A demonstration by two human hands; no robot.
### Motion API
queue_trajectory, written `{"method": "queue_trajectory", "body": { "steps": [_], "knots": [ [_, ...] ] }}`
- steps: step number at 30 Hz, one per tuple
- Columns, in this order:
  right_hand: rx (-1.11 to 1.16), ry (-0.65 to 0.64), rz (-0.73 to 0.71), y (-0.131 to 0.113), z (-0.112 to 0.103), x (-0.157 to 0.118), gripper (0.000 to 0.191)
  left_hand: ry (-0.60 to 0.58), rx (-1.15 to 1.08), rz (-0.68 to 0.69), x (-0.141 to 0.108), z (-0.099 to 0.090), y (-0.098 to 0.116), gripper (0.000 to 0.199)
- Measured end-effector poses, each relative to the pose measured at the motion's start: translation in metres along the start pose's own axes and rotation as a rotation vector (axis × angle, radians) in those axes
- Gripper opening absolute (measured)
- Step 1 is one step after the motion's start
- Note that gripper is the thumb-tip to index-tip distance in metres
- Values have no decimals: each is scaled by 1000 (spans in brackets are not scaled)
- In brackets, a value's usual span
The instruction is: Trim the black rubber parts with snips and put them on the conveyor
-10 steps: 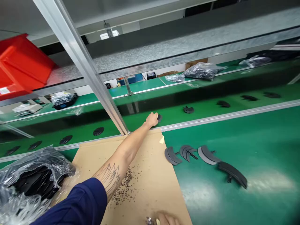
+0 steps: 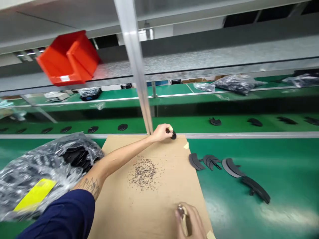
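Observation:
My left hand point(image 2: 161, 132) is stretched out over the far edge of the cardboard point(image 2: 164, 205), its fingers closed on a small dark curved part point(image 2: 173, 135). A pale wrap shows on a finger. Low in the view, my right hand point(image 2: 190, 220) is wrapped round a metal tool point(image 2: 180, 209), blurred by motion. Many tiny black bits point(image 2: 144, 174) lie scattered on the cardboard between the hands. Right of the cardboard, several dark curved parts point(image 2: 255, 188) rest on the green table.
A plastic bag of black parts point(image 2: 77, 157) lies at the left. Beyond a metal rail, a green belt point(image 2: 189, 124) carries spaced dark parts. An upright metal post point(image 2: 136, 56) stands mid-view. A red bin point(image 2: 69, 59) sits on the shelf above.
My left hand has drawn back from the belt to the cardboard's far edge with the dark part. My right hand has come further into view with the tool. The view has turned left.

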State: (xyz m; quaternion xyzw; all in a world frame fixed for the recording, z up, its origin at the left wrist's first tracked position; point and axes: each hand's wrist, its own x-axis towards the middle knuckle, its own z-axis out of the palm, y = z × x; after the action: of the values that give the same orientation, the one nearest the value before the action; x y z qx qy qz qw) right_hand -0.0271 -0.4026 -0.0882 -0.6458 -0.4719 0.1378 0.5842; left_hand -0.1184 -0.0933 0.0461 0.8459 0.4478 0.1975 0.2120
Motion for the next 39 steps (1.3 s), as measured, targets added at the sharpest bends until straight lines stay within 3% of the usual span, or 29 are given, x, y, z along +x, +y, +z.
{"method": "queue_trajectory", "body": {
  "steps": [3, 7, 10, 12, 14, 15, 17, 18, 20, 22, 26, 32, 36, 39],
  "knots": [
    [269, -89, 332, -29, 9, 21, 42, 31, -118, 74, -86, -24, -3, 10],
    [604, -321, 592, -64, 41, 34, 49, 7, -270, 421, -196, -33, -9, 14],
    [625, -468, 684, -79, 66, 27, 44, -63, -180, 458, -250, -38, -21, 16],
    [576, -503, 712, -83, 75, 19, 45, -112, -86, 453, -272, -53, -35, 18],
    [520, -479, 708, -83, 78, 15, 46, -148, 92, 325, -287, -80, -57, 23],
    [495, -457, 696, -82, 79, 14, 46, -155, 216, 187, -291, -96, -71, 22],
    [457, -414, 673, -82, 80, 14, 46, -142, 491, -260, -292, -130, -104, 17],
    [445, -403, 672, -82, 81, 15, 46, -120, 544, -368, -289, -144, -121, 16],
    [429, -385, 685, -84, 84, 14, 47, -97, 597, -498, -281, -164, -151, 13],
    [430, -381, 702, -87, 88, 13, 50, -74, 606, -571, -272, -171, -172, 10],
    [429, -411, 695, -84, 86, 6, 52, 25, 578, -633, -274, -174, -179, 16],
    [434, -397, 755, -70, 82, 8, 51, 244, 427, -584, -317, -181, -152, 31],
    [485, -520, 691, -86, 97, 11, 47, 556, -343, -366, -334, -142, -124, 35],
    [525, -587, 623, -101, 108, 10, 50, 585, -751, -267, -330, -96, -98, 41]
  ]
}}
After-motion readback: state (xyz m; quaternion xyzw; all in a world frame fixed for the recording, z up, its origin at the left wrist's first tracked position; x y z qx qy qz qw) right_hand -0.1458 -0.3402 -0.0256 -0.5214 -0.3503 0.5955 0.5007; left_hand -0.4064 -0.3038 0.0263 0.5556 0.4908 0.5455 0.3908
